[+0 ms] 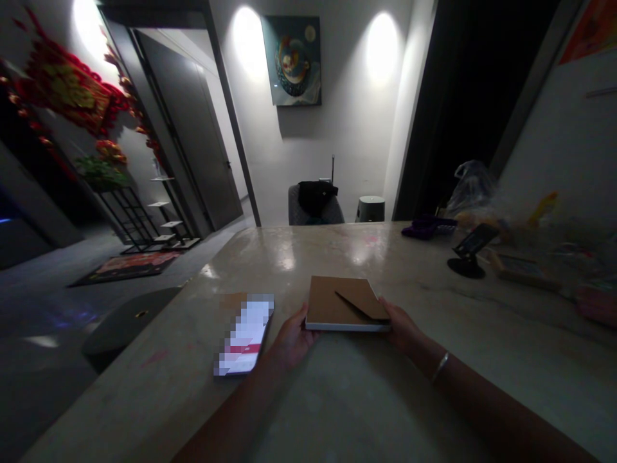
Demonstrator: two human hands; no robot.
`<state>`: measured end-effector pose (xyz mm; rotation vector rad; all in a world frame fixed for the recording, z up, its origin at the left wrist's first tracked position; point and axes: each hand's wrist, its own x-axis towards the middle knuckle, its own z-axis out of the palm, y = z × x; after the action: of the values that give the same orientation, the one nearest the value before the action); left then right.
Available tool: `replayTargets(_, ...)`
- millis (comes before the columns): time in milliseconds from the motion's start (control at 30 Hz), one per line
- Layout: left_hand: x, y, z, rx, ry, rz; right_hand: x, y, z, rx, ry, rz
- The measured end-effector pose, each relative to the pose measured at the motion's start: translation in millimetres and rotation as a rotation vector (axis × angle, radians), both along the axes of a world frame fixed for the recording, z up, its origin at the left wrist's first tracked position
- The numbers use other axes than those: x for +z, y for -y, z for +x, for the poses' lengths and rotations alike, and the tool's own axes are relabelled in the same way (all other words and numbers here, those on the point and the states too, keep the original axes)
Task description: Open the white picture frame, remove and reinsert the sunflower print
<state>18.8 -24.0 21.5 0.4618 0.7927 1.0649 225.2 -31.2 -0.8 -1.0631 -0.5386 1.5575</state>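
Two hands (293, 337) (401, 325) hold a brown-covered book at its sides.

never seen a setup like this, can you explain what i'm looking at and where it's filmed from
There's no machine here, just a person's two bare hands. The single picture comes from a camera worn on their head, looking forward and down. The left hand and right hand hold a brown-covered pad by its opposite sides. On the table, a lit phone lies beside the left hand; a black stand sits farther off to the right.
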Motion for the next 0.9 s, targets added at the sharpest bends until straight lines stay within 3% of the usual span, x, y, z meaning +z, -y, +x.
replayTargets(167, 3.0, 2.8, 3.8, -0.042, 0.026, 0.002, 2.4, -0.2, 2.4, -0.024, 0.035, 0.055)
replayTargets(300, 3.2, 3.2, 7.3, -0.002, 0.008, 0.017, 3.4, -0.8, 1.5, -0.084, 0.003, 0.045)
replayTargets(667, 7.2, 3.9, 9.7, 0.033, 0.038, 0.017, 11.3, 3.1, -6.7, -0.019, -0.15, -0.057)
replayTargets(800, 4.5, 3.9, 9.8, 0.032, 0.013, 0.013, 6.5, 0.8, -1.5, -0.012, 0.059, -0.033)
replayTargets(900, 3.7, 4.1, 9.4, 0.052, -0.031, -0.02, 3.9, -1.5, 7.4, -0.025, 0.409, 0.132)
